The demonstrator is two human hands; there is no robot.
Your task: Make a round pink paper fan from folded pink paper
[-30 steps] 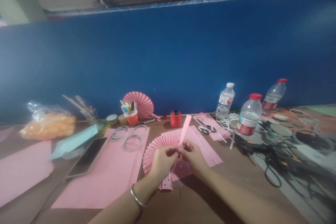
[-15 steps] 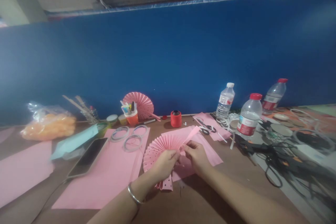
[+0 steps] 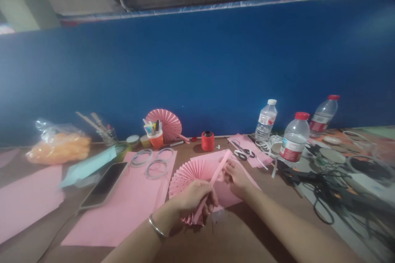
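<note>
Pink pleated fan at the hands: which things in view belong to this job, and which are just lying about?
Likely part of the job:
pleated fan, held by the left hand
pink strip, beside the right hand
possibly the scissors, nearby

Likely just lying about:
phone
bag with orange contents
three bottles

The left hand (image 3: 196,194) curls in a closed grip, the right hand (image 3: 237,177) bent inward near it.

Phone (image 3: 104,185) lying flat; pale-blue sheet (image 3: 88,163) just left; orange-filled clear bag (image 3: 60,148) beyond phone; white-capped bottle (image 3: 266,119) well right.
</note>
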